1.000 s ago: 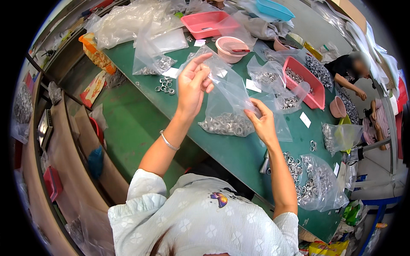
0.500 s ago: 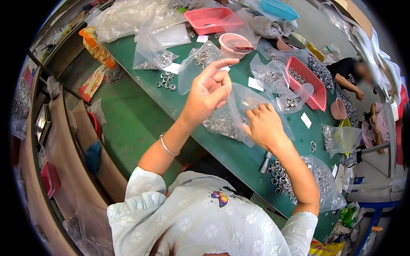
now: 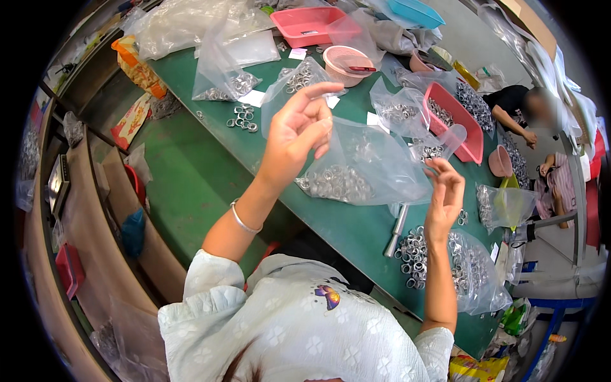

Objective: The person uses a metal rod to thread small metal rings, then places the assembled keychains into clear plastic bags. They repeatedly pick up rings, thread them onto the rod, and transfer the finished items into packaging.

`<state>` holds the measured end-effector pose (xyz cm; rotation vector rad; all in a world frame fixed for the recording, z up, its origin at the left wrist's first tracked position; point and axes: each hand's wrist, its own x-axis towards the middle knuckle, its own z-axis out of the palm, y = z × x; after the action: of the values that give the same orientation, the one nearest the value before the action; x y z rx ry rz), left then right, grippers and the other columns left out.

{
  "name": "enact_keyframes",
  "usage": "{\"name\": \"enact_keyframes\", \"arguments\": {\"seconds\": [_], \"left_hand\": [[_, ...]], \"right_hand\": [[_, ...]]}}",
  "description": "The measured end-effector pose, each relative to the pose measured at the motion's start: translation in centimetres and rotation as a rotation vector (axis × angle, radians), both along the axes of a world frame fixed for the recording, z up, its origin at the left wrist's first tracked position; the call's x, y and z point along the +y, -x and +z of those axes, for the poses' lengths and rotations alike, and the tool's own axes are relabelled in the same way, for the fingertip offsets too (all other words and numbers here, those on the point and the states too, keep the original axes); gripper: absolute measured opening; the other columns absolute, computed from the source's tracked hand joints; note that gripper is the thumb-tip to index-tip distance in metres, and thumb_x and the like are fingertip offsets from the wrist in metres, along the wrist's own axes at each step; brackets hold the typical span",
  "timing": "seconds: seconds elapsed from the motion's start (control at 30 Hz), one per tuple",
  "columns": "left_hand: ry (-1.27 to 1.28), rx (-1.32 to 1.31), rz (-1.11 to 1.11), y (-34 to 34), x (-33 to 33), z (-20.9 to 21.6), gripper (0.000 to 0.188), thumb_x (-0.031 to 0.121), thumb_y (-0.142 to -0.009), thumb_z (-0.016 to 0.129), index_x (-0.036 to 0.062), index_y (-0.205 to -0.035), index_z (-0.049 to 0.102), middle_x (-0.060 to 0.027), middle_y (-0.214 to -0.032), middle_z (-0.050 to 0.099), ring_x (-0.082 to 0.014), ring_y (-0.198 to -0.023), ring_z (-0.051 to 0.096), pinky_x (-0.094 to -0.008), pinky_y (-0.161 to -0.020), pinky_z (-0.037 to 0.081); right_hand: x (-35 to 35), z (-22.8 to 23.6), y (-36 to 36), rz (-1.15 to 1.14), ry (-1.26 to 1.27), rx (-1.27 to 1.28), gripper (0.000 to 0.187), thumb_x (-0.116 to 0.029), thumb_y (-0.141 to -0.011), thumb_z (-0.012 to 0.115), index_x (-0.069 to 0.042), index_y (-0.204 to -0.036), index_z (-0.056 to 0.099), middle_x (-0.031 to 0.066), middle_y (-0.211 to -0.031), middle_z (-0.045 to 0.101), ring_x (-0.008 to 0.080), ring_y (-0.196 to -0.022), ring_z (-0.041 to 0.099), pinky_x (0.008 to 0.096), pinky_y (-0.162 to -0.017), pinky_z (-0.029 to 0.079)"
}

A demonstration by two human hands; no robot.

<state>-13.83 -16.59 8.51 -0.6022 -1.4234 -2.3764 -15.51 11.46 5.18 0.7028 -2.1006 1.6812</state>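
Observation:
My left hand [image 3: 299, 137] is raised near the left end of a clear plastic bag [image 3: 388, 169]. Its index finger stretches out, the other fingers are loosely bent, and nothing shows in it. Beyond the bag's right end, my right hand [image 3: 443, 200] is lifted with fingers apart and half curled, also holding nothing visible. The bag lies on the green table with many silver metal rings [image 3: 337, 183] gathered in its left part. Between it and the loose rings [image 3: 412, 258] lies a tapered metal rod [image 3: 396, 232]. More rings sit in a bag [image 3: 477, 274] beside my right forearm.
Farther back are ring-filled bags [image 3: 226, 86], a pink basket [image 3: 342, 67], a red-pink tray [image 3: 305, 27] and a long pink tray of rings [image 3: 468, 137]. Paper slips lie between them. At the far right another person's hand [image 3: 529, 139] reaches over piled rings.
My right hand has let go of the bag and moved right, turning upward. The bag has settled flatter on the table. My left hand has shifted slightly left, away from the bag's edge.

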Motion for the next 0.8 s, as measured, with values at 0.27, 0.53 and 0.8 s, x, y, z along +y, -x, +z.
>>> {"name": "enact_keyframes", "arguments": {"seconds": [0.27,0.53,0.8], "left_hand": [[0.092,0.007,-0.279,-0.4,4.3,-0.1,0.045,0.003,-0.084,0.053,-0.0022,-0.127,0.04,0.0026,-0.075,0.045,-0.0032,-0.062,0.041,-0.0167,-0.054,0.033],[0.207,0.205,0.442,0.8,1.8,-3.0,0.072,0.019,-0.081,0.065,-0.0022,-0.136,0.024,-0.0119,-0.109,0.046,-0.0195,-0.103,0.046,-0.0363,-0.095,0.035],[0.712,-0.02,0.421,0.5,3.2,-5.7,0.129,0.036,-0.049,0.087,-0.0036,-0.14,0.004,-0.0233,-0.141,0.026,-0.0375,-0.132,0.023,-0.0557,-0.106,0.011]], "right_hand": [[-7.6,-4.9,0.0,0.261,-0.317,-0.196,0.046,-0.01,-0.069,0.076,-0.003,-0.11,0.056,0.0115,-0.101,0.061,0.0226,-0.095,0.06,0.0323,-0.08,0.048],[-10.9,-2.0,3.6,0.008,0.38,-0.334,0.009,-0.006,-0.083,0.06,-0.001,-0.09,0.062,-0.001,-0.078,0.058,0.007,-0.067,0.051,0.0242,-0.058,0.042],[-12.9,4.9,2.6,0.213,0.394,-0.479,0.027,-0.013,-0.086,0.06,-0.009,-0.112,0.053,-0.0048,-0.083,0.053,0.0031,-0.064,0.047,0.0183,-0.053,0.038]]}}
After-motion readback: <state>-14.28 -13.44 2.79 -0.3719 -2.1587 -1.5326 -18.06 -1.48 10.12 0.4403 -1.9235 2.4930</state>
